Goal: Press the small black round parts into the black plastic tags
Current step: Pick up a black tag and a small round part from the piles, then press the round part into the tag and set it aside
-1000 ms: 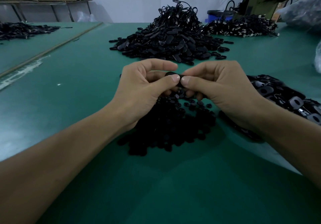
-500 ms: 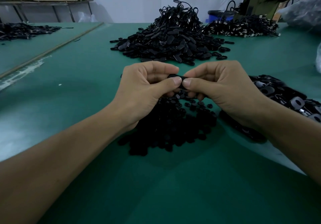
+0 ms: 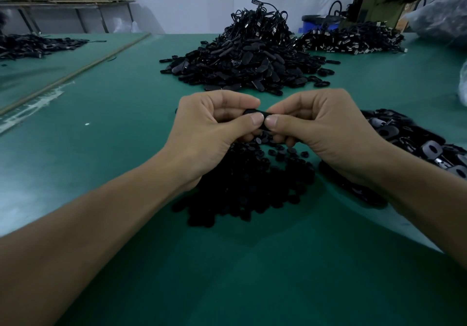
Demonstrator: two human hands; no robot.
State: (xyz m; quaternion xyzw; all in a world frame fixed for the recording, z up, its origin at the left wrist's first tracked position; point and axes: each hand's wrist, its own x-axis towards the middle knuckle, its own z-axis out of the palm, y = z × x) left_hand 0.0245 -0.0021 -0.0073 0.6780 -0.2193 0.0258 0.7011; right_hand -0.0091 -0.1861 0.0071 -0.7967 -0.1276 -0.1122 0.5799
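Note:
Both hands meet above the green table point(image 3: 126, 113) and hold one black plastic tag point(image 3: 254, 112) between them. My left hand point(image 3: 212, 133) pinches its left end with thumb and curled fingers. My right hand point(image 3: 326, 131) pinches the right end, thumb tips almost touching. The tag's middle is mostly hidden by my thumbs, so any round part on it cannot be made out. A heap of small black round parts point(image 3: 252, 186) lies on the table right below my hands. A pile of black tags point(image 3: 409, 143) lies to the right, under my right forearm.
A tall heap of black tags with cords point(image 3: 250, 55) sits further back at the centre. Another pile point(image 3: 351, 41) lies at the back right by a blue bin point(image 3: 319, 23) and a machine point(image 3: 386, 2). More black parts point(image 3: 35, 45) lie far left.
The hands have stayed in place; the thumbs have shifted slightly on the tag, which now shows a little more above them.

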